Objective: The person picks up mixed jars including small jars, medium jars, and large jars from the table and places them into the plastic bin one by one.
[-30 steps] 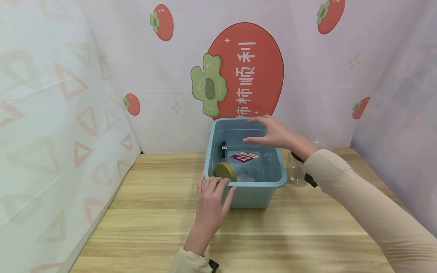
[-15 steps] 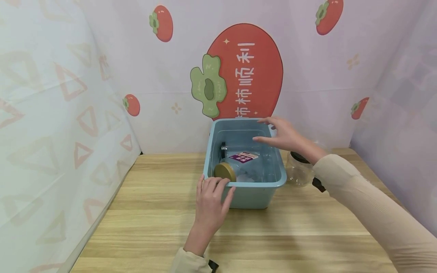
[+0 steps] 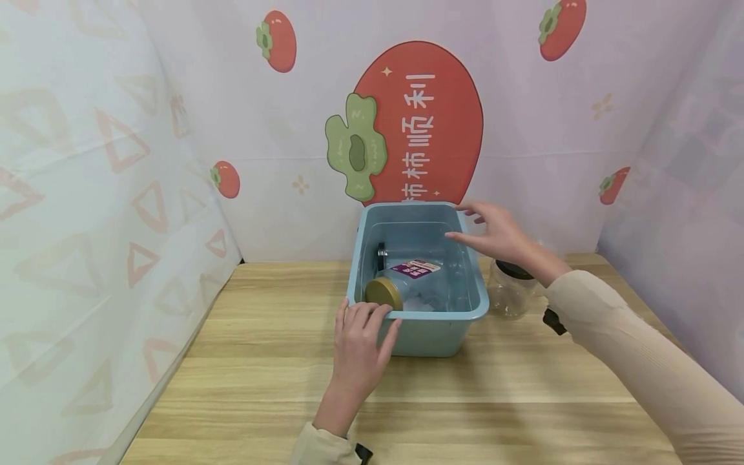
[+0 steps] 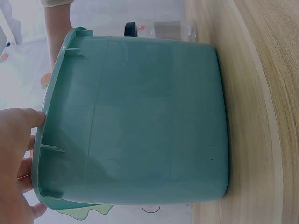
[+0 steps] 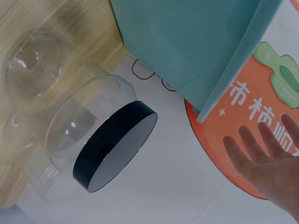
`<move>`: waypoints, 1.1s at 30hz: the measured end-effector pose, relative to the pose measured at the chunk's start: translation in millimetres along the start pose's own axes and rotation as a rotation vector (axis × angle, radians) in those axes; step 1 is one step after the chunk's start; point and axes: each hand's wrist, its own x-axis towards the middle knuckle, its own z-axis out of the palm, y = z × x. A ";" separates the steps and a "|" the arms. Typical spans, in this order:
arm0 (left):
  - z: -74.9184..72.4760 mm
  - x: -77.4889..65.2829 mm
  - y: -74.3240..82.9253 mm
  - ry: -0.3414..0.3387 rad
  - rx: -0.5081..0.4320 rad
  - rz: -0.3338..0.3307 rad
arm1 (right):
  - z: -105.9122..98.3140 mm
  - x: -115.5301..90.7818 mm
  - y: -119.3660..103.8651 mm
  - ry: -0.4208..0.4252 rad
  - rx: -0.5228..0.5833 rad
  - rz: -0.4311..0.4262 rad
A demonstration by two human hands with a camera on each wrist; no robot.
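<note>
A blue plastic tub (image 3: 431,337) stands on the table. My left hand (image 3: 357,345) grips its near rim at the left corner, fingers hooked over the edge and thumb against the outside. Inside lie clear jars on their sides, one with a gold lid (image 3: 383,292) and another with a black lid (image 3: 381,256). A purple label (image 3: 415,268) shows among them; which jar bears it I cannot tell. My right hand (image 3: 494,234) hovers over the tub's far right rim, fingers spread and holding nothing. Under that forearm a clear jar with a black lid (image 5: 110,144) stands outside the tub.
Another clear container (image 5: 32,158) is partly visible beside the standing jar. Bare wooden tabletop (image 3: 261,361) stretches left and in front of the tub. A printed cloth (image 3: 290,129) hangs close behind it, and more cloth walls flank the table.
My right hand has moved right, from over the tub's inside to its right rim, uncovering more of the standing jar. The left hand and tub have stayed put.
</note>
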 end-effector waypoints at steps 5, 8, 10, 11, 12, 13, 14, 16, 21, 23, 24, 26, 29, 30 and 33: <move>-0.5 0.4 0.5 -0.003 -0.008 -0.003 | -0.9 -4.4 6.2 0.019 -0.005 -0.008; -0.5 0.6 0.5 -0.002 -0.009 -0.003 | -1.3 -6.8 9.9 0.030 -0.004 -0.010; -0.3 0.4 0.5 -0.002 -0.009 -0.003 | -1.5 -8.4 12.4 0.038 -0.002 -0.011; -0.2 0.3 0.5 -0.003 -0.009 -0.004 | -1.6 -9.2 13.5 0.041 -0.004 -0.010; -0.2 0.3 0.5 -0.004 -0.008 -0.005 | -1.8 -10.0 14.4 0.043 -0.003 -0.006; -0.1 0.2 0.5 -0.004 -0.007 -0.005 | -1.9 -10.8 15.5 0.045 -0.002 -0.005; 0.0 0.2 0.5 -0.005 -0.007 -0.005 | -2.1 -11.6 16.7 0.047 -0.004 -0.002; 0.2 0.1 0.5 -0.005 -0.005 -0.006 | -2.4 -13.2 18.7 0.048 -0.008 0.004; 0.8 -0.2 0.3 -0.003 0.001 -0.003 | -2.6 -17.0 23.9 0.056 -0.015 0.016; 1.0 -0.4 0.2 0.000 0.003 -0.002 | -2.5 -18.4 25.9 0.061 -0.016 0.020; 1.2 -0.6 0.1 0.001 0.004 -0.002 | -2.4 -19.1 27.0 0.065 -0.016 0.022; 1.5 -0.6 0.0 0.003 0.002 -0.001 | -2.1 -20.5 29.4 0.073 -0.017 0.027; 2.2 -0.9 -0.3 0.007 -0.003 -0.001 | -1.1 -22.8 32.1 0.093 -0.022 0.027; 2.3 -1.0 -0.4 0.007 -0.004 -0.001 | -0.9 -23.5 33.4 0.100 -0.024 0.025; 2.3 -1.0 -0.4 0.005 -0.003 -0.003 | -0.4 -25.5 36.4 0.113 -0.029 0.018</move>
